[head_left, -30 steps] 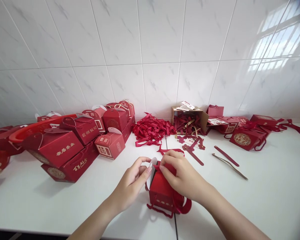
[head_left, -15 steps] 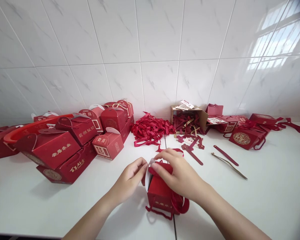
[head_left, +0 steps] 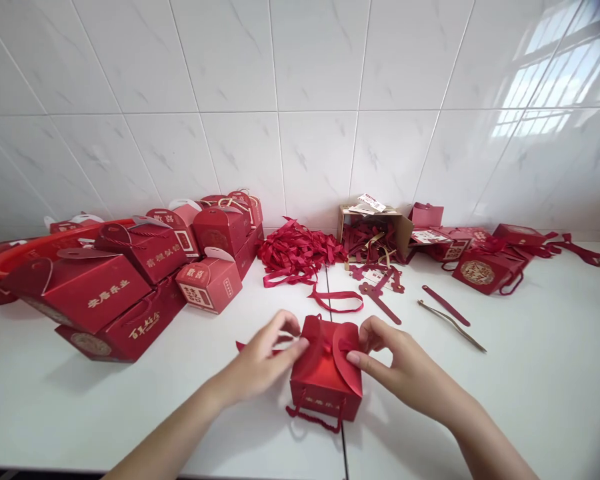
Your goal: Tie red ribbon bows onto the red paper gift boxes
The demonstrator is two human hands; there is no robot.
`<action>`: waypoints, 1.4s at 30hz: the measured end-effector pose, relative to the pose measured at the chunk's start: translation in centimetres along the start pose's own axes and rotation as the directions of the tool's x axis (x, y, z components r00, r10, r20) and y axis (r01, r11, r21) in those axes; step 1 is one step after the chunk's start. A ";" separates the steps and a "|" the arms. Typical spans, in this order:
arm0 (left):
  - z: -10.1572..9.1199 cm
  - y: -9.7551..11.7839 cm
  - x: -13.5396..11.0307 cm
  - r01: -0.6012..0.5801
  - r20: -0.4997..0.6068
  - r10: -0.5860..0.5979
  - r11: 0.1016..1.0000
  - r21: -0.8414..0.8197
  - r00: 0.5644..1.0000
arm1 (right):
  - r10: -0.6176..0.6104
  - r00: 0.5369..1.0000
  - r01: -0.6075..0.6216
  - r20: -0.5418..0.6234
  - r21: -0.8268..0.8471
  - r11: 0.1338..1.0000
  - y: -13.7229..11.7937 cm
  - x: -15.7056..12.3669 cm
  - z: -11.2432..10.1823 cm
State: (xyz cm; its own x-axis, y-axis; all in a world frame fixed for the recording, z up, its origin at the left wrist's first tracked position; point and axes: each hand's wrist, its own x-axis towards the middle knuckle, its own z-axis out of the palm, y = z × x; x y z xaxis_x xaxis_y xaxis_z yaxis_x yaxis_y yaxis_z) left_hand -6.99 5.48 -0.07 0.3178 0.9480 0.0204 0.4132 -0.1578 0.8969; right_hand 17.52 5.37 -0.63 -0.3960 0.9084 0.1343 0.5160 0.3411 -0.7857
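A small red gift box (head_left: pixel 325 401) with gold lettering stands before me, its two curved top flaps folded toward each other. Red ribbon (head_left: pixel 329 345) passes between the flaps, and a rope handle (head_left: pixel 314 420) droops down the front. At the box's left side my left hand (head_left: pixel 273 350) pinches the ribbon, whose loose end sticks out behind the fingers. My right hand (head_left: pixel 383 357) is closed at the right flap, thumb against its edge, on the ribbon there; its fingertips partly hide the grip.
Stacked red boxes (head_left: pixel 115 293) and an orange-red basin (head_left: pixel 55 247) occupy the left. Behind lie a ribbon heap (head_left: pixel 300 247), a cut ribbon (head_left: pixel 343 301) and an open carton (head_left: pixel 405 237). Tweezers (head_left: pixel 453 327), a red strip (head_left: pixel 445 305) and more boxes (head_left: pixel 487 272) are rightward.
The white-lined flap has folded inward, and both flaps now lean together. My right hand has moved from above the box to its right side. The ribbon loop at the right is gone.
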 end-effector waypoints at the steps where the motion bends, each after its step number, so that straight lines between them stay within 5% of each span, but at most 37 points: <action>1: 0.8 0.1 0.0 0.024 0.043 -0.024 0.999 -0.022 0.999 | 0.004 1.000 -0.005 0.011 0.034 0.999 0.3 0.3 0.2; 3: 1.4 -0.1 -0.2 0.045 0.020 -0.045 0.999 0.003 0.999 | 0.014 0.999 -0.013 -0.029 0.043 0.999 0.9 0.7 0.2; 7: 0.1 -0.6 -1.3 0.039 -0.272 0.005 0.987 0.154 0.962 | 0.010 0.956 -0.042 -0.294 -0.103 0.994 1.8 -0.2 -1.1; 9: -0.6 -0.5 -2.1 0.102 -0.189 -0.069 0.980 0.169 0.979 | 0.031 0.962 -0.066 -0.271 -0.121 0.991 1.7 -1.1 -1.5; 12: -0.8 -0.6 -3.1 0.181 0.107 -0.203 0.966 0.187 0.973 | 0.094 0.993 -0.101 -0.074 -0.104 0.989 1.6 -1.8 -0.9; 15: -0.5 -1.4 -3.4 0.210 0.161 -0.236 0.964 0.162 0.958 | 0.163 0.984 -0.161 -0.069 0.035 0.986 2.2 -1.4 0.2; 17: -0.4 -1.8 -2.9 0.260 0.083 -0.262 0.965 0.035 0.962 | 0.228 0.960 -0.175 -0.164 0.287 0.942 2.8 -0.8 0.8; 19: -0.7 -1.7 -1.9 0.275 -0.011 -0.285 0.934 -0.226 0.958 | 0.289 0.930 -0.109 -0.228 0.581 0.807 3.2 -0.2 0.8; 22: -1.6 -0.6 -0.2 0.161 -0.086 -0.290 0.726 -0.669 0.953 | 0.301 0.921 0.020 -0.247 0.803 0.596 2.8 0.5 0.2; 24: -2.2 0.4 0.7 0.061 -0.143 -0.286 0.599 -0.798 0.947 | 0.287 0.909 0.085 -0.302 0.808 0.582 1.9 1.0 -0.4; 26: -2.7 1.5 1.3 -0.032 -0.223 -0.254 0.590 -0.807 0.941 | 0.261 0.882 0.157 -0.393 0.766 0.624 0.7 1.5 -1.0; 30: -2.7 4.1 1.8 -0.201 -0.318 -0.020 0.737 -0.645 0.948 | 0.129 0.860 0.299 -0.494 0.691 0.658 -2.3 2.7 -2.4; 36: -1.7 8.8 2.7 -0.448 -0.313 0.350 0.828 -0.338 0.883 | -0.047 0.953 0.258 -0.298 0.724 0.640 -6.7 4.3 -4.0; 40: -1.2 10.5 3.2 -0.454 -0.165 0.423 0.850 -0.269 0.891 | -0.027 0.995 0.086 -0.094 0.715 0.694 -8.1 5.4 -4.0; 42: -1.1 10.6 3.2 -0.437 -0.128 0.418 0.849 -0.297 0.899 | -0.005 0.996 0.070 -0.090 0.733 0.676 -8.3 5.7 -4.3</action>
State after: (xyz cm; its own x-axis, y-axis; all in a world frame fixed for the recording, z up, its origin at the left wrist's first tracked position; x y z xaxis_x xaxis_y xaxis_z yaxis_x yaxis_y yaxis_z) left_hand -2.55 7.19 9.97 0.3496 0.8218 0.4500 -0.0415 -0.4662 0.8837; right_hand 14.24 8.80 9.29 -0.3283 0.9248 0.1921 -0.2355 0.1168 -0.9648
